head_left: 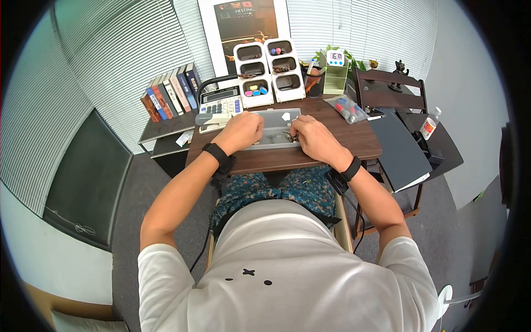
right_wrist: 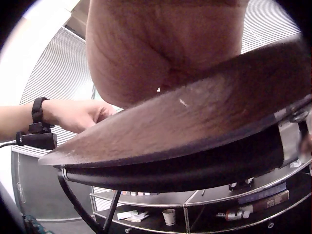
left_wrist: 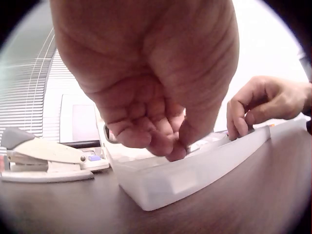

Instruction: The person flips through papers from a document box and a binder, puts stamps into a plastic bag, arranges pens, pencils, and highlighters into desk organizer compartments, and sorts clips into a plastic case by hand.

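A translucent grey plastic tray [head_left: 275, 146] lies at the table's front edge, with small metallic pieces [head_left: 287, 135] in its right part. Over its left end is my left hand [head_left: 241, 134], fingers curled and thumb against the fingertips. In the left wrist view this left hand [left_wrist: 146, 97] has its fingertips right at the tray rim; I cannot tell whether they pinch something. My right hand [head_left: 319, 141] reaches over the tray's right end, bent fingertips down among the metallic pieces. The left wrist view shows the right hand's [left_wrist: 273, 100] thumb a little apart from its fingers.
Behind the tray stand white bin organizers [head_left: 258, 102] with small items. A stapler [head_left: 213, 119] and a calculator [head_left: 222, 102] lie left of it. A zip bag [head_left: 347, 109], a pen cup [head_left: 313, 83] and a timer [head_left: 335, 57] are to the right. Books [head_left: 172, 94] stand far left.
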Demonstrator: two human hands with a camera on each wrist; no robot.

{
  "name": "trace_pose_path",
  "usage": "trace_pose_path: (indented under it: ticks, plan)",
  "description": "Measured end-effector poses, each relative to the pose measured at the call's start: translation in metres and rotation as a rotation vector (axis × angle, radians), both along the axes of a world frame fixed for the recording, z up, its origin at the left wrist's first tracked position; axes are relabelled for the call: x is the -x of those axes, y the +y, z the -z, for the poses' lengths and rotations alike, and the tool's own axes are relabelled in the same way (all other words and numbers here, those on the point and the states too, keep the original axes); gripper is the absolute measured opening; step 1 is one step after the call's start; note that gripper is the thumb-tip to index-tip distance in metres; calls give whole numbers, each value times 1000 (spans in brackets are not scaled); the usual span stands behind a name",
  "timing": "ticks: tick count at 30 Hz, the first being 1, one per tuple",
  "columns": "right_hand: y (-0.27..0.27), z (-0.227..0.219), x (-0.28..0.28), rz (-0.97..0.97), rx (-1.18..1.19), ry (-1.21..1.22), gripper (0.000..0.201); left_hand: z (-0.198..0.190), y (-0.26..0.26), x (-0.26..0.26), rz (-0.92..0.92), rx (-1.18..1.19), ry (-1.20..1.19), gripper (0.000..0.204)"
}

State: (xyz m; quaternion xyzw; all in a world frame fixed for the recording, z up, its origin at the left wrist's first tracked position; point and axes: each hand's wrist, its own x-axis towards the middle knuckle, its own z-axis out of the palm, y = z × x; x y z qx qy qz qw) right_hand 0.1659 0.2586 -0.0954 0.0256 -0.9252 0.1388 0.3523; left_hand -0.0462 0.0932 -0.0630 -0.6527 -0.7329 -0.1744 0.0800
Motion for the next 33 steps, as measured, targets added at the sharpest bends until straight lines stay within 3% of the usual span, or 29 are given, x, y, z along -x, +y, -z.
trace_pose_path:
  ticks: [1, 3, 4, 6, 9, 20, 26, 28, 33]
  plan:
    - [0, -1, 0, 1, 1, 1, 16, -5, 1, -3, 1, 1, 1, 12]
    - [0, -1, -1, -5, 11, -22, 16, -14, 4, -10, 10, -51, -345, 16]
    - [0, -1, -2, -2, 12, -22, 16, -16, 2, -9, 13, -49, -345, 16]
    - [1, -1, -1, -16, 25, -18, 16, -22, -4, -5, -98, 63, -29, 18]
    - [-1, -3, -1, -4, 14, -29, 16, -15, -19, -4, -59, 144, 64, 16]
    - [0, -3, -3, -15, 21, -54, 13, -5, -4, 1, -60, 89, 101, 7]
    - [-1, -4, -4, -16, -1, -34, 13, -15, -7, -5, -59, 99, 39, 16]
    - [-2, -4, -4, -22, 1, -33, 13, -18, -8, -5, -85, 240, 56, 21]
    - [-1, -2, -3, -20, 9, -38, 13, -15, 0, 0, -38, 195, 38, 19]
